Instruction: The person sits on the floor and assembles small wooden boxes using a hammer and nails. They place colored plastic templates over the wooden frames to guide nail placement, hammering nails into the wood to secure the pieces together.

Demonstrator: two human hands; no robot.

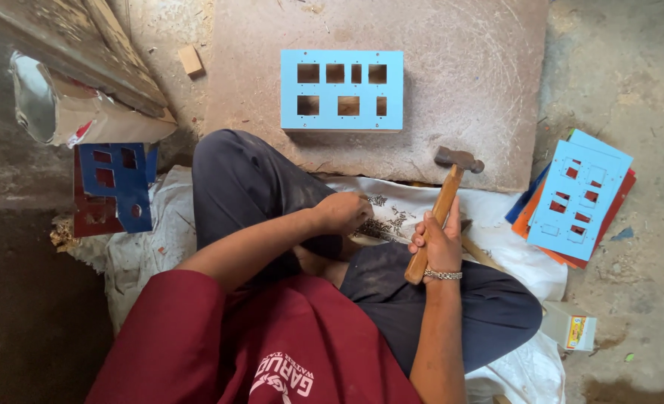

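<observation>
Two hands work over a lap. Right hand [438,243] wraps closed around a hammer [443,207], low on its stiff wooden handle, heavy steel head up. Left hand [343,212] pinches into small, light nails [383,222] on white sacking [496,239]. Blue panel [342,90] lies ahead.

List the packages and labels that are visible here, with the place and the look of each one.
Small white cardboard box: on the floor by the person's right knee, rectangular, with a yellow and red label on its side.
Rolled white paper package: at the upper left, under a wooden plank, cylindrical, with red marks.
</observation>
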